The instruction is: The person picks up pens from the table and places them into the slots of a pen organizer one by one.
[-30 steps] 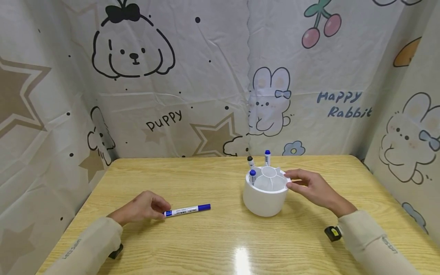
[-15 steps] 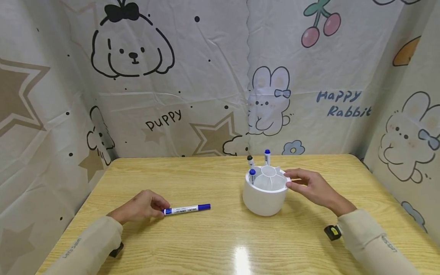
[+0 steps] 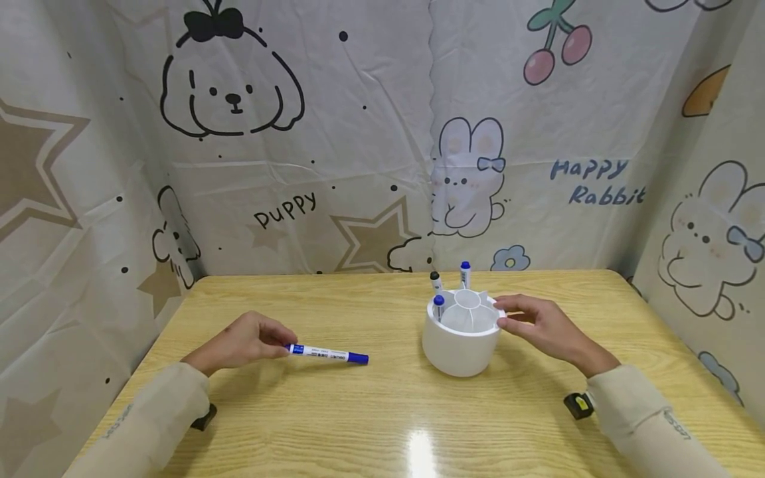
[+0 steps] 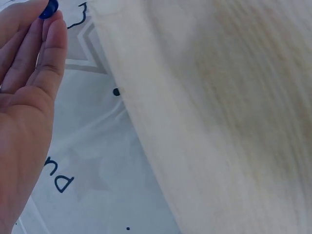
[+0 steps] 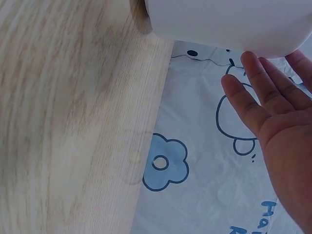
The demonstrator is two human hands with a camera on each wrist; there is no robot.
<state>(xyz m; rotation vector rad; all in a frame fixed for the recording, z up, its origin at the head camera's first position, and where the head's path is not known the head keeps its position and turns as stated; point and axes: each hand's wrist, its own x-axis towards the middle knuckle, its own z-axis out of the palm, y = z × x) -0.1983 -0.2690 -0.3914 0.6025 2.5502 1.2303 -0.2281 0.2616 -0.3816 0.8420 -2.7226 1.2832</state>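
In the head view my left hand pinches a blue-capped white whiteboard marker by its rear end. The marker is raised over the table, its cap pointing right and slightly down. The left wrist view shows only the marker's blue end between thumb and fingers. A round white pen holder with divided compartments stands upright at centre right, several of them vacant. My right hand rests its fingertips against the holder's right rim. In the right wrist view its fingers are nearly straight at the holder's wall.
Standing in the holder are a black-capped marker and two blue-capped ones, one at the back and one at the front left. The wooden table ends at a printed curtain behind.
My left hand has lifted the marker up off the table, and its cap end now tilts downward. The right hand and the pen holder have stayed in place.
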